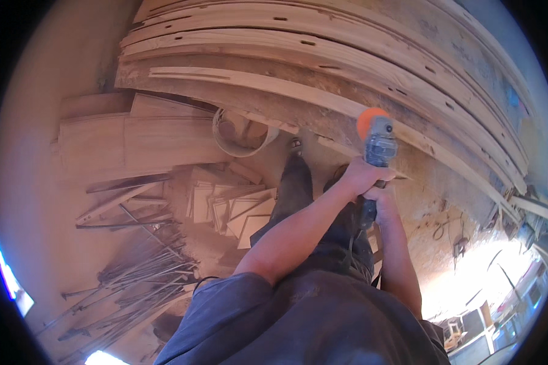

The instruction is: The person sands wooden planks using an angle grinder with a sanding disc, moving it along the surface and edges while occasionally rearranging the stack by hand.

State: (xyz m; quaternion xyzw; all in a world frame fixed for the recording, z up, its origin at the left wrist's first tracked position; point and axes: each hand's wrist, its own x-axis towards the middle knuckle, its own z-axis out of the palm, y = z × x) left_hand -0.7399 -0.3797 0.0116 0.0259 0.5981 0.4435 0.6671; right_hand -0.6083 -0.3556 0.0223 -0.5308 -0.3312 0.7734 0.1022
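With both hands I hold an angle grinder (380, 148) that has a grey head and a dark body. My left hand (364, 175) is closed around its front part, just behind the head. Farther back, my right hand (383, 201) grips the rear of the body. An orange sanding disc (366, 121) on the grinder lies over a long pale wooden strip (286, 90); whether it touches the wood I cannot tell. The strip rests along the near side of a dusty workbench (237, 94). A cord hangs from the grinder's rear by my legs.
Beyond the strip lie several long boards with slots (323, 47). A round bucket (245, 149) stands under the bench edge, near my foot. Stacked panels (146, 140), wood offcuts (243, 213) and a heap of metal bar clamps (146, 267) cover the floor at left.
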